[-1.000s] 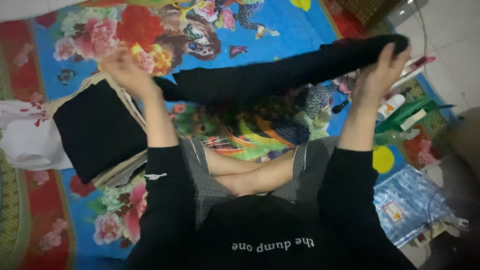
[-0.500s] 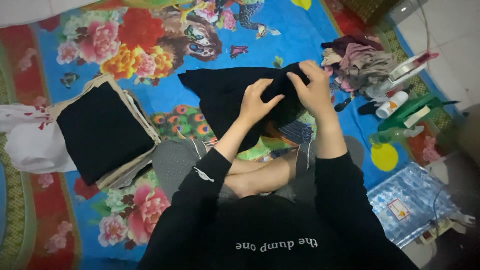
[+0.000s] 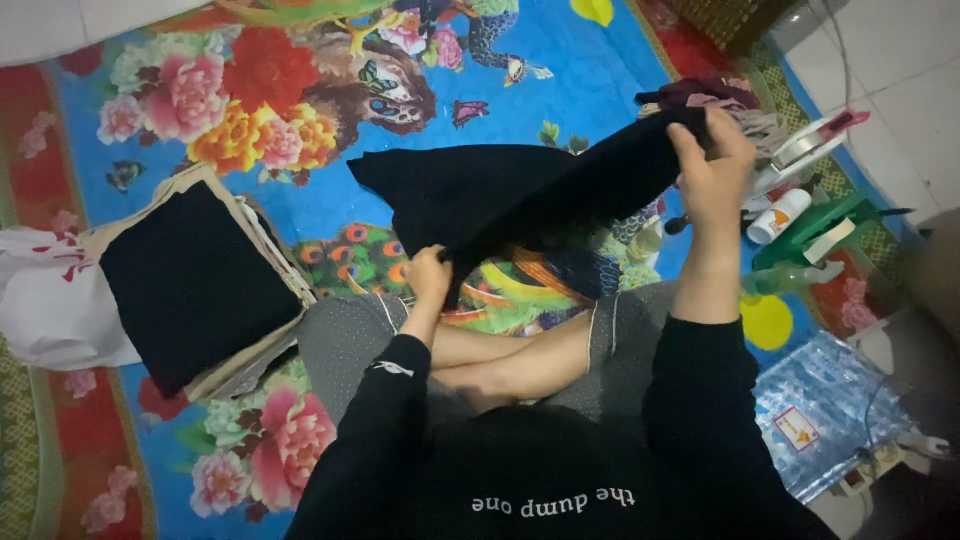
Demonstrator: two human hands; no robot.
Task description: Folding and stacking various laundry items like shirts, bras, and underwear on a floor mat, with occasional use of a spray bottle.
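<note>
The person sits cross-legged on a bright floral mat [image 3: 560, 80], black sleeves reaching forward, and both hands are on a black garment [image 3: 500, 195] held up above the lap. The right hand [image 3: 715, 165] is high and out to the right, fingers curled tight over one end of the cloth. The left hand [image 3: 430, 278] is lower and closer to the body, pinched shut on the bottom edge of the same cloth. Between the two grips the fabric runs on a slant, doubled over, its wide dark part hanging over the mat's peacock pattern.

Off to the left lies a stack of folded cloth [image 3: 195, 285], black on top with beige layers showing at the edges, resting flat on the mat. Just beyond it, at the far left edge, a white plastic bag [image 3: 45, 300] with red marks. To the right of the raised hand sits a heap of loose clothes [image 3: 710, 95] in dark and pinkish tones. Near that, a small white bottle [image 3: 778, 215] with an orange band lies beside a green object [image 3: 825, 222]. Lower right, a clear blue-patterned plastic package [image 3: 820, 400] sits at the mat's edge.
</note>
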